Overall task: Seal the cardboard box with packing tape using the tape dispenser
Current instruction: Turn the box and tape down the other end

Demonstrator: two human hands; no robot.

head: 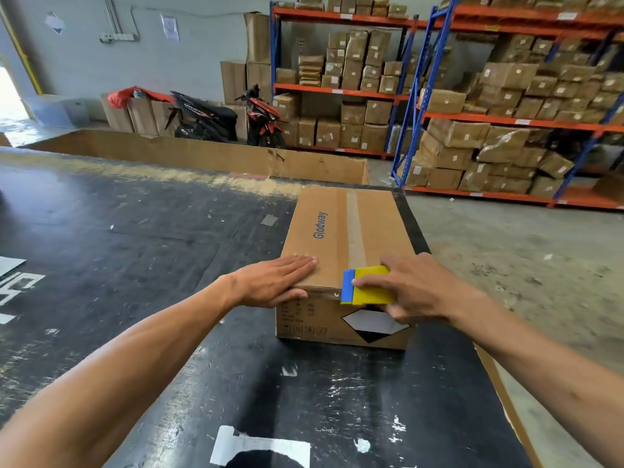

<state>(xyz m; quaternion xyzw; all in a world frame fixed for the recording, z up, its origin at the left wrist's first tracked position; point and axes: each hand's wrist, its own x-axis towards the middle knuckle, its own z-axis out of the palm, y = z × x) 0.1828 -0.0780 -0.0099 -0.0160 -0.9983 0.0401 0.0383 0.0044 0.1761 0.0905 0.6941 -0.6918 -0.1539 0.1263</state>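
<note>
Counter (135, 231), big and black, holds a brown box (341, 238) near its right edge. Tape (354, 228) runs down the middle of the box top. The left hand (273, 282) lies flat on the box's near left corner, fingers spread loose. The right hand (412, 285) has its fingers wrapped around the yellow and blue dispenser (366, 287) at the box's near edge.

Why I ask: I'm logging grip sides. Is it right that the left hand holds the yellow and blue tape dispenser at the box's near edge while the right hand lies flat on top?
No, the sides are swapped. The head view shows the right hand holding the tape dispenser at the box near edge, while the left hand lies flat on top.
</note>
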